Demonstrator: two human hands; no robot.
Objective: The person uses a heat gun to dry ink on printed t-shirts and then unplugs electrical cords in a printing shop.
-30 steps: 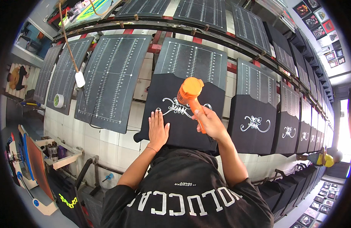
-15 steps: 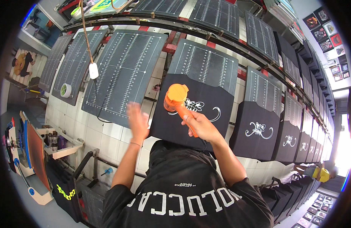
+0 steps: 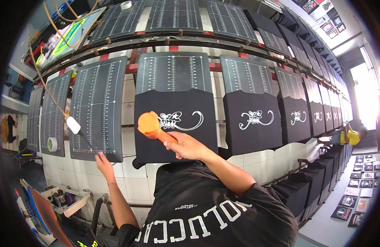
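Note:
My right hand [image 3: 185, 145] is closed round the handle of an orange hair dryer [image 3: 149, 123], its round head facing left. The dryer hangs over a black T-shirt [image 3: 173, 150] with a white curling print [image 3: 185, 120], spread on a dark ruled board [image 3: 173, 70]; the dryer covers the print's left part. My left hand [image 3: 105, 164] is at the front edge of the bare board [image 3: 95, 103] to the left, its fingers closed on a black cord [image 3: 86, 142]. That cord runs up to a white socket [image 3: 73, 125] hanging on a brown cable.
More printed black shirts [image 3: 255, 136] lie on boards in a row to the right. A tape roll [image 3: 52, 144] sits on a far-left board. A metal rail [image 3: 169, 40] runs behind. Someone in a yellow top [image 3: 353, 136] is at the far right. Black-draped boards [image 3: 290, 187] stand behind me.
My left hand has moved left and down from beside the shirt to the cord. The dryer has shifted left of the print, and the view has turned to the right.

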